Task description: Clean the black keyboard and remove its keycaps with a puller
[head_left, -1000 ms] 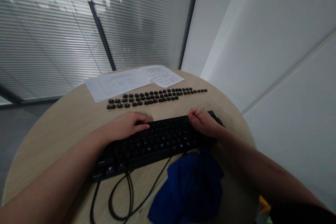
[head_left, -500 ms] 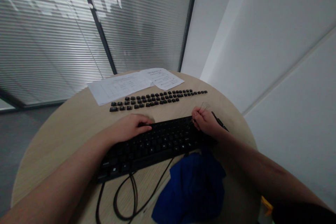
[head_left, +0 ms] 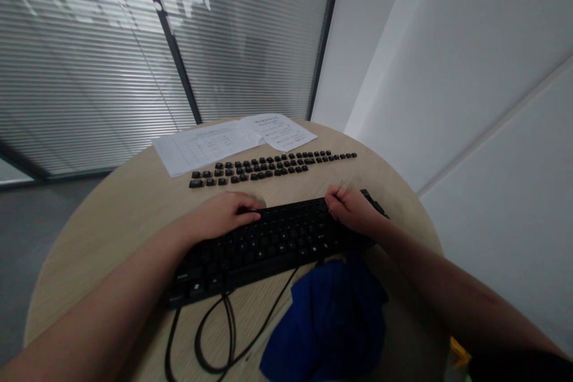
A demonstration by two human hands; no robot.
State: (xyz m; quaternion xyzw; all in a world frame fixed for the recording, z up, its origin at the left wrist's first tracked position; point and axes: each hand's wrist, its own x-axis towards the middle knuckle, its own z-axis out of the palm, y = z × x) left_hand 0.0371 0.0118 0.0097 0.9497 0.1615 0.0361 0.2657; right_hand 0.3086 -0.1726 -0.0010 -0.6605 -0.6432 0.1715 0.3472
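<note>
A black keyboard (head_left: 273,245) lies slanted on the round table in front of me. My left hand (head_left: 228,213) grips its far edge, thumb over the top keys and fingers behind the rim. Over the right part of the keys, my right hand (head_left: 349,208) is closed round a thin wire tool that looks like a keycap puller (head_left: 342,185); its wire sticks out above the fist, and the lower end is hidden. Beyond the keyboard, several loose black keycaps (head_left: 244,178) stand in slanted rows.
Printed paper sheets (head_left: 201,146) lie at the table's far side. A crumpled blue cloth (head_left: 326,322) and a looped black cable (head_left: 230,334) are on the near side. Blinds behind glass (head_left: 250,42) and a white wall (head_left: 492,71) stand beyond the table (head_left: 89,250).
The view has shifted slightly. My right hand has moved a little at the keys, with the wire at a different angle; my left hand keeps its hold on the keyboard.
</note>
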